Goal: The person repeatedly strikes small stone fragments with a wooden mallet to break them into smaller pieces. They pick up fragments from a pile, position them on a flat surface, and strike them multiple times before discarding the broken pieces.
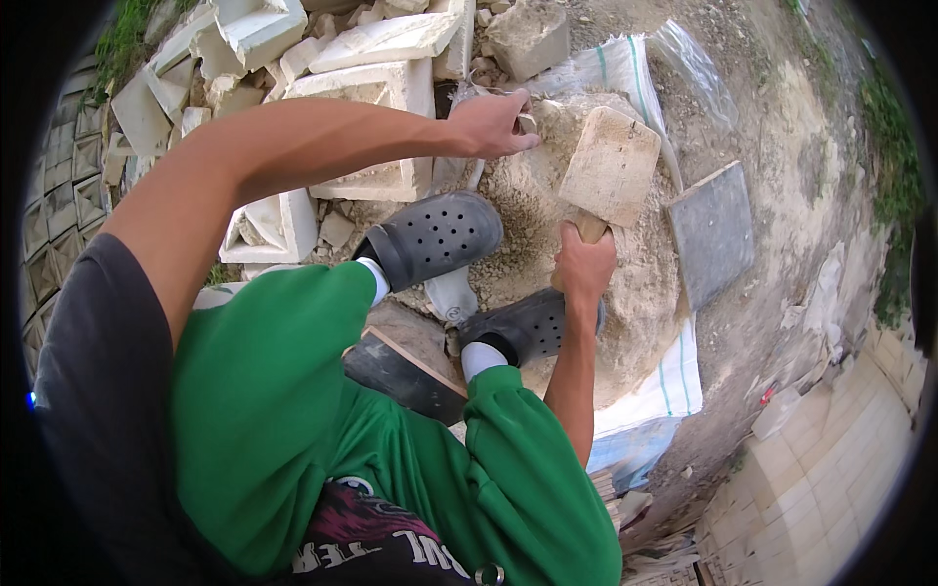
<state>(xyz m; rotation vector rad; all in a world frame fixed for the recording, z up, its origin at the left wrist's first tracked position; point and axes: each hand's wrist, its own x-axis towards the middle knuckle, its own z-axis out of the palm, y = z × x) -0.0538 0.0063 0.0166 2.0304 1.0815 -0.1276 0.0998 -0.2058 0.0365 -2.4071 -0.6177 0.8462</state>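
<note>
My right hand is wrapped round the short handle of a wooden mallet. Its broad, dusty, block-shaped head lies over a mound of pale crushed rubble. To the left of the mallet head, my left hand is closed, pinching a small whitish chunk between thumb and fingers. The chunk is just above the far side of the mound, apart from the mallet. Under the mound spreads a white woven sack with green stripes.
Broken white moulded blocks are heaped at the far left. A grey slab lies right of the mound. My dark clogs rest at its near left edge, beside a dark board. Clear plastic lies at the far right.
</note>
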